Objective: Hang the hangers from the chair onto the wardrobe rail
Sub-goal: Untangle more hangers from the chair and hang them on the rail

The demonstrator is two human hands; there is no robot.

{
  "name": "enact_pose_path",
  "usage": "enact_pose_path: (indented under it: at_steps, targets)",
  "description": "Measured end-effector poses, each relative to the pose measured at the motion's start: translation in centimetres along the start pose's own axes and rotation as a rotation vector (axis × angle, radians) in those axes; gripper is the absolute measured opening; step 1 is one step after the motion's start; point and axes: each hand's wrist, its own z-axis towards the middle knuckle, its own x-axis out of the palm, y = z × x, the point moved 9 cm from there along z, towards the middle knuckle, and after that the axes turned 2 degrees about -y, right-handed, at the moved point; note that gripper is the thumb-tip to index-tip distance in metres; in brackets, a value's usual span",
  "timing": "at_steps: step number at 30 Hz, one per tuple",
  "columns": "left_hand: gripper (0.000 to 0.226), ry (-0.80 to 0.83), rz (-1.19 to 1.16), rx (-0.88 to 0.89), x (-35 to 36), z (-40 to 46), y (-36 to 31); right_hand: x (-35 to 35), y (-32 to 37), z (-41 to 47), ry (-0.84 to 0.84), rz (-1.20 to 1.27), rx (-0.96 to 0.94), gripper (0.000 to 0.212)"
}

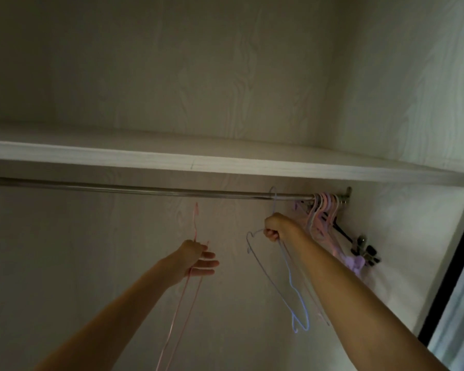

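While my left hand [196, 259] pinches the pink hanger [182, 295] below the rail [145, 189], my right hand [275, 227] grips blue hangers [292, 287] near its right end; thin, light, springy wire, best held at the neck.

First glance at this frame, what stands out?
Two bare arms reaching up toward the wardrobe rail under a white shelf. The left hand holds a pink hanger below mid-rail; the right hand grips blue hangers beside hung hangers bunched at the rail's right end.
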Motion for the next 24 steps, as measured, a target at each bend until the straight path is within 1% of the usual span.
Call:
enact_pose_path:
  at_steps: [2, 4, 5, 6, 7, 8, 9, 10, 11, 12, 14, 15, 16, 18, 20, 24]
  targets:
    - [0.018, 0.002, -0.009, -0.001, 0.3, 0.2, -0.3, 0.6, -0.6, 0.0, -0.010, -0.048, 0.017, 0.028]
    - [0.018, 0.024, -0.012, 0.000, 0.7, 0.3, -0.6, 1.0, -0.7, -0.3, -0.024, -0.066, 0.010, 0.009]
    - [0.017, 0.031, -0.017, 0.002, 0.9, 0.3, -0.7, 1.1, -0.7, -0.4, -0.012, -0.097, 0.000, 0.021]
    - [0.017, 0.038, -0.021, 0.002, 1.0, 0.4, -0.7, 0.7, -0.7, -0.4, -0.019, -0.194, -0.027, 0.044]
    - [0.016, 0.046, -0.029, 0.008, 1.1, 0.3, -0.8, -0.5, 0.0, -0.6, -0.111, -0.326, -0.112, 0.064]
    - [0.015, 0.050, -0.040, 0.015, 1.1, 0.3, -0.8, -2.0, 1.2, -1.0, -0.268, -0.417, -0.253, 0.074]
    - [0.015, 0.050, -0.054, 0.022, 1.1, 0.4, -0.9, -3.7, 2.7, -2.3, -0.440, -0.446, -0.406, 0.073]
    - [0.015, 0.051, -0.064, 0.028, 1.0, 0.5, -1.1, -5.0, 4.1, -3.9, -0.591, -0.456, -0.563, 0.068]
    - [0.015, 0.052, -0.066, 0.034, 1.0, 0.6, -1.3, -5.6, 5.4, -5.0, -0.676, -0.492, -0.693, 0.062]
    - [0.014, 0.054, -0.068, 0.039, 1.0, 0.8, -1.4, -5.4, 6.5, -5.4, -0.693, -0.558, -0.779, 0.057]
    - [0.011, 0.064, -0.100, 0.045, 1.2, 1.1, -1.5, -3.4, 7.8, -4.4, -0.571, -0.768, -0.895, 0.050]
    - [0.010, 0.066, -0.121, 0.042, 1.2, 1.1, -1.4, -2.1, 8.0, -3.8, -0.503, -0.888, -0.914, 0.047]
    - [0.010, 0.065, -0.135, 0.039, 1.2, 1.3, -1.2, -1.3, 7.9, -3.2, -0.475, -0.968, -0.922, 0.045]
    - [0.011, 0.068, -0.134, 0.031, 1.3, 1.7, -1.0, -1.5, 7.5, -2.4, -0.497, -0.985, -0.928, 0.043]
    - [0.011, 0.074, -0.118, 0.018, 1.4, 1.9, -0.7, -2.7, 7.1, -2.3, -0.530, -0.971, -0.934, 0.046]
    - [0.013, 0.083, -0.096, 0.005, 1.5, 2.0, -0.4, -6.4, 5.0, -1.3, -0.505, -0.976, -0.891, 0.055]
